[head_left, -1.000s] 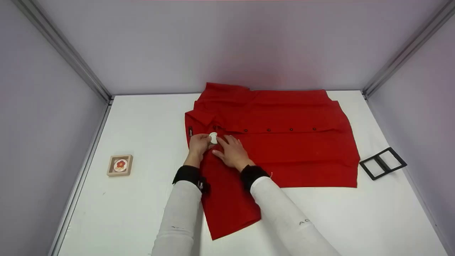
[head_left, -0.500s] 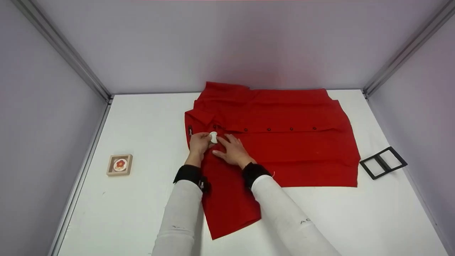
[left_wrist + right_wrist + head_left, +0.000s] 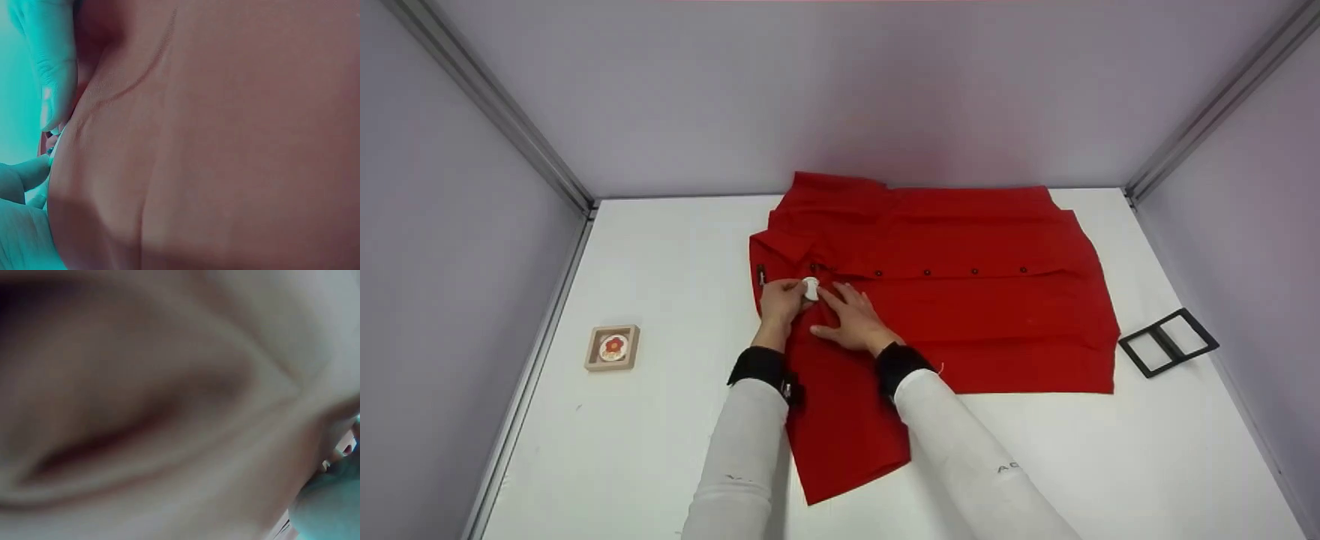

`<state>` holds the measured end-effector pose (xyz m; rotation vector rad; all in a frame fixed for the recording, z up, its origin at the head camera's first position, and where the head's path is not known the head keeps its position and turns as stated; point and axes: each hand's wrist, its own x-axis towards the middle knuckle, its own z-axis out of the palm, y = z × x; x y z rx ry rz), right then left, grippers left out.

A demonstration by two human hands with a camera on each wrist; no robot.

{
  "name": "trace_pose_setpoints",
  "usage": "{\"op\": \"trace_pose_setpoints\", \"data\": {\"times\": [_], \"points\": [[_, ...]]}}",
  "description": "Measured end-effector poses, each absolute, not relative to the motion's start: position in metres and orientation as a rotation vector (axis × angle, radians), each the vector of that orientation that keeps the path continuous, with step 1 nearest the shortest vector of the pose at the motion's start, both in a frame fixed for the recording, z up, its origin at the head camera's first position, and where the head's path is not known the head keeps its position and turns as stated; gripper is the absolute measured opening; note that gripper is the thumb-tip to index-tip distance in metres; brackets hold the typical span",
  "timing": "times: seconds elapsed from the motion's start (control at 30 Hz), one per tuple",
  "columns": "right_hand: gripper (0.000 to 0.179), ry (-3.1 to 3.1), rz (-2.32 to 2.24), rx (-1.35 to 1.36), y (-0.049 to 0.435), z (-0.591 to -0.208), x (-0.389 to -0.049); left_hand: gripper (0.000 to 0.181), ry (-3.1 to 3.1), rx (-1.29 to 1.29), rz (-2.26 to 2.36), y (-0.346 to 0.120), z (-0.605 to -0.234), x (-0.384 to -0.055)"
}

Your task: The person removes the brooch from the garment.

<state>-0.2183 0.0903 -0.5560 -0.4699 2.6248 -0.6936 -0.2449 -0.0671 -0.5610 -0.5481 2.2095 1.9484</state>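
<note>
A red buttoned shirt (image 3: 997, 315) lies spread on the white table, one sleeve (image 3: 847, 450) toward me. At its collar end my left hand (image 3: 778, 306) pinches a small white rounded piece (image 3: 811, 289) with notched sides, held against the cloth. My right hand (image 3: 851, 319) rests on the shirt just to the right, fingers extended, index fingertip at the white piece's right edge, thumb spread apart. In the left wrist view a thumb (image 3: 56, 73) and a fingertip (image 3: 34, 171) meet at the edge of the cloth, mostly hidden behind it. The right wrist view is mostly blurred fabric (image 3: 197, 410).
A small wooden box (image 3: 592, 352) with a round flower-patterned piece (image 3: 614, 347) in it sits at the left. On the right, near the shirt's hem, lies a black two-window frame (image 3: 1166, 345). Walls (image 3: 960, 90) enclose the table's back and sides.
The white piece has tilted slightly between the fingers and shows narrower. My right thumb has shifted a little to the right. The shirt lies as before.
</note>
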Motion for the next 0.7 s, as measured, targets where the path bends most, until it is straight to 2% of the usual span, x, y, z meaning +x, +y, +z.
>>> {"op": "trace_pose_setpoints", "data": {"times": [0.37, 0.7], "points": [[0.080, 2.705, -0.578, -0.511, 0.095, -0.556, -0.212, 0.031, 2.355, -0.580, 1.814, -0.063, -0.560, -0.244], [0.076, 2.763, -0.255, -0.401, 0.097, -0.546, -0.203, 0.022, 2.707, -0.512, 1.487, -0.056, -0.554, -0.243]]}}
